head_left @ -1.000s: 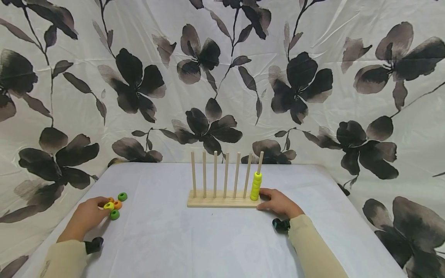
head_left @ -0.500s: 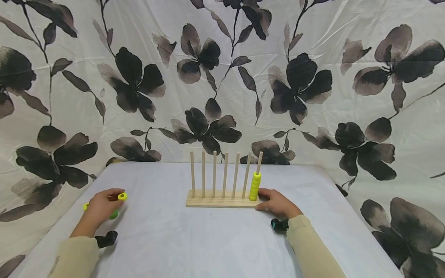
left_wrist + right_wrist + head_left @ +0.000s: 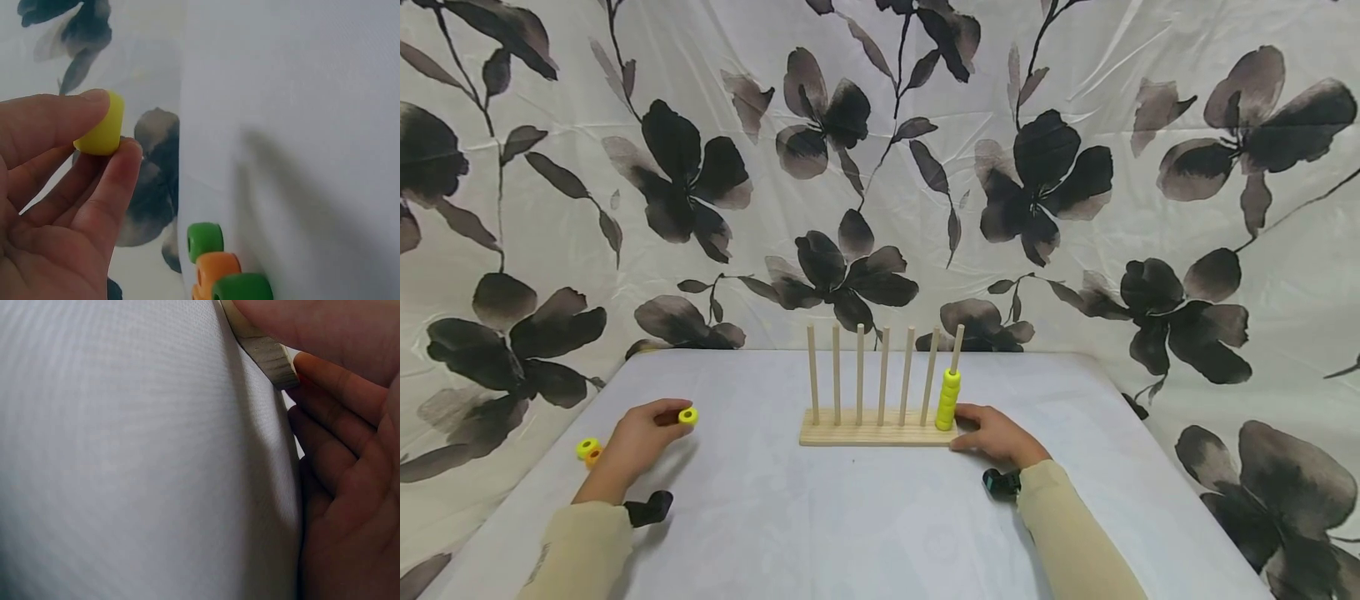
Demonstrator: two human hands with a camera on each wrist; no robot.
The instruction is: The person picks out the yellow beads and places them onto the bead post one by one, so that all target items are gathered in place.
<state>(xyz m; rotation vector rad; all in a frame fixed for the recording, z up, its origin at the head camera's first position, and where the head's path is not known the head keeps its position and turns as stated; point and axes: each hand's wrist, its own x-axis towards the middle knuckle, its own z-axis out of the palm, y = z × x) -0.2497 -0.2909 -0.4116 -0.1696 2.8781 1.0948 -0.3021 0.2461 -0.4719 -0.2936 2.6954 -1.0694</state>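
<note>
A yellow bead (image 3: 688, 415) is pinched between the thumb and fingertips of my left hand (image 3: 638, 443), over the left part of the table. The left wrist view shows this yellow bead (image 3: 107, 134) held up above the cloth. At the table's middle stands a wooden peg rack (image 3: 865, 436) with several upright pegs. Several yellow beads (image 3: 948, 400) are stacked on its rightmost peg; the other pegs are bare. My right hand (image 3: 1000, 437) grips the right end of the rack's base, thumb in front and fingers behind. Its wooden end (image 3: 272, 359) shows in the right wrist view.
Loose beads lie beside my left forearm: yellow (image 3: 587, 448) and orange (image 3: 594, 458) in the head view, partly hidden by the arm. Green (image 3: 205, 241) and orange beads (image 3: 219, 265) appear in the left wrist view. A floral cloth (image 3: 820, 208) hangs behind the white table (image 3: 820, 525).
My left hand has taken a yellow bead from the loose group and moved right with it, away from the others. The right hand has stayed on the rack.
</note>
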